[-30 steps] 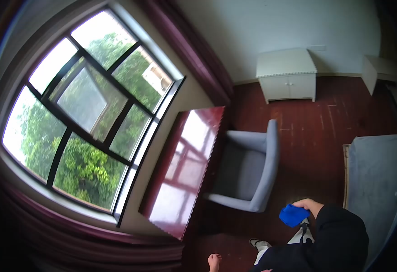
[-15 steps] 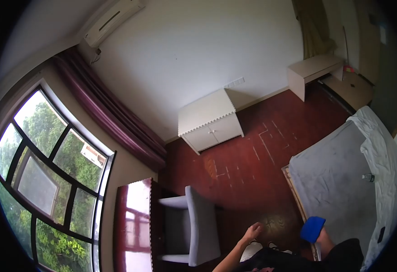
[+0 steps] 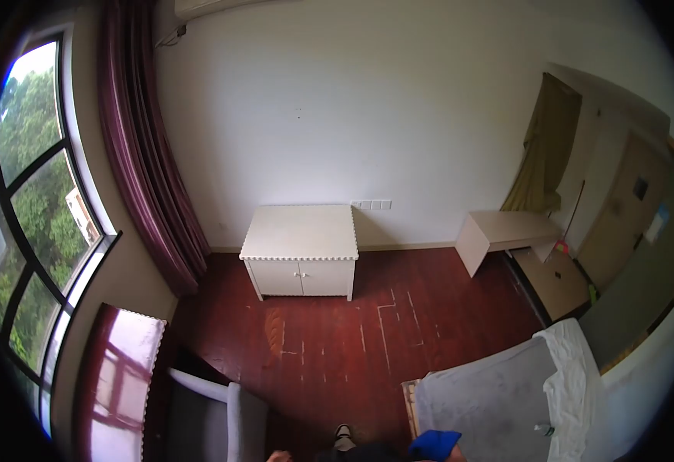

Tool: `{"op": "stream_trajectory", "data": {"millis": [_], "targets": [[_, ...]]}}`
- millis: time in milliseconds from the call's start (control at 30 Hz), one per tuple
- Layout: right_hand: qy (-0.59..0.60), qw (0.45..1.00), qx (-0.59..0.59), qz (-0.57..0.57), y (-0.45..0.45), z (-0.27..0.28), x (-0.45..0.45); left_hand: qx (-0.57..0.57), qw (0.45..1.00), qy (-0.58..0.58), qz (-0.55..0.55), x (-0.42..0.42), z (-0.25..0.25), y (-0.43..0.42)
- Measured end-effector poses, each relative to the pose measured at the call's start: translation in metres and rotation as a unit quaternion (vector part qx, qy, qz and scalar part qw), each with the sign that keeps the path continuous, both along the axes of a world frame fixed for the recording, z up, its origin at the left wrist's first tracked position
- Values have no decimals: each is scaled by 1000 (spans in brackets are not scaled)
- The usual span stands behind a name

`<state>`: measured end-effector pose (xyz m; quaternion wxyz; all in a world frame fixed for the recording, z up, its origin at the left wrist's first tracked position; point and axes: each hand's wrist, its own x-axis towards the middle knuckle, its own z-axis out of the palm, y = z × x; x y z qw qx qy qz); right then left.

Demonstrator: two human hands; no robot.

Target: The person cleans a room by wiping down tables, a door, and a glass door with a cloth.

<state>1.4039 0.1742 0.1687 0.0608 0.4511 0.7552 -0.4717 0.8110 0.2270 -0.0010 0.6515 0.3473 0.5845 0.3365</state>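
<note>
The right hand (image 3: 457, 456) is at the lower edge of the frame, right of centre, largely cut off. Its grip is grasping a blue cloth (image 3: 434, 444); the cloth covers the fingers, so the finger placement cannot be confirmed. The cloth lies in view against the near left edge of the bed (image 3: 483, 396); contact between the two cannot be determined. The left hand (image 3: 279, 456) is at the lower edge, left of centre, mostly out of frame; whether its grip is clenched or released cannot be told. It appears nearest to the grey chair (image 3: 234, 422), lower left. One shoe (image 3: 343, 432) shows at bottom centre on the dark red floor (image 3: 329, 331), which bears pale scuff lines.

The bed, lower right, carries a grey mattress cover with a crumpled white sheet (image 3: 570, 369) along its right side; a small clear object (image 3: 543, 429), not identifiable, is beside the sheet. A glossy red surface (image 3: 125, 377) stands at lower left, beside the chair and below the window (image 3: 33, 127). A purple curtain (image 3: 144, 154) hangs at upper left. A white cabinet (image 3: 300, 254), both doors closed, stands against the wall, left of centre.
</note>
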Motion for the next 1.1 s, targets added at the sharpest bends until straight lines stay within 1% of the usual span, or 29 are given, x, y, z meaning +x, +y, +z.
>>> {"op": "stream_trajectory", "data": {"millis": [33, 67, 133, 167, 200, 233, 267, 300, 333, 367, 400, 433, 500, 533, 567, 600, 633, 667, 733, 800, 833, 867, 900, 967, 1000, 1033, 1100], "targets": [[35, 999, -18, -33, 10, -22, 34, -34, 999, 21, 12, -8, -9, 22], [65, 995, -38, -66, 28, -28, 66, -71, 996, 38, 25, 1, -25, 49], [122, 980, -90, -129, 66, -14, 123, -161, 983, 71, 50, 56, -81, 92], [152, 968, -118, -161, 84, -10, 147, -210, 972, 90, 61, 12, -67, 57], [186, 953, -144, -194, 144, 1, 111, -257, 957, 115, 71, 47, -35, 110], [224, 933, -168, -225, 184, 4, 82, -205, 970, 95, 89, 70, -31, 142], [265, 910, -188, -256, 219, -4, 63, -210, 970, 108, 52, 91, -25, 178], [307, 883, -208, -289, 256, -9, 35, -151, 982, 107, 31, 110, -16, 211], [348, 850, -229, -323, 268, -27, 29, -100, 991, 87, 17, 127, -3, 239], [389, 813, -248, -355, 285, -44, 37, -63, 993, 99, -6, 141, 7, 266], [426, 773, -266, -388, 347, -42, -13, -28, 993, 110, -31, 152, 13, 294], [459, 727, -285, -423, 408, -22, -59, -22, 992, 115, -39, 159, 16, 320], [516, 622, -320, -494, 466, -32, -79, -9, 989, 138, -51, 167, 14, 364], [539, 560, -336, -532, 468, -48, -74, 9, 990, 134, -49, 164, 9, 379], [559, 495, -346, -568, 458, -66, -60, -16, 990, 143, -9, 164, 4, 391], [663, 440, -388, -465, 488, -82, -49, -47, 987, 155, 17, 161, 2, 401], [657, 463, -352, -479, 511, -73, -43, -76, 982, 168, 42, 159, 3, 409], [649, 484, -316, -494, 535, -61, -38, -87, 980, 176, 34, 158, 9, 413], [627, 530, -281, -497, 588, -64, -21, -193, 962, 186, 51, 148, 25, 432], [663, 467, -358, -463, 649, -37, -19, -178, 961, 199, 71, 136, 25, 460], [669, 455, -375, -453, 681, -31, -21, -168, 962, 197, 89, 136, 24, 466], [670, 445, -392, -446, 706, -28, -22, -153, 959, 162, 177, 145, 42, 475], [662, 446, -401, -450, 726, -23, -26, -165, 956, 161, 182, 145, 46, 482], [677, 472, -369, -428, 773, -9, -38, -128, 952, 111, 256, 148, 46, 504], [669, 476, -373, -432, 791, -4, -45, -147, 949, 86, 266, 148, 51, 514], [671, 483, -371, -424, 805, -1, -54, -158, 948, 82, 264, 145, 48, 521], [662, 489, -374, -428, 821, -5, -68, -187, 937, 110, 274, 140, 37, 533]]}}
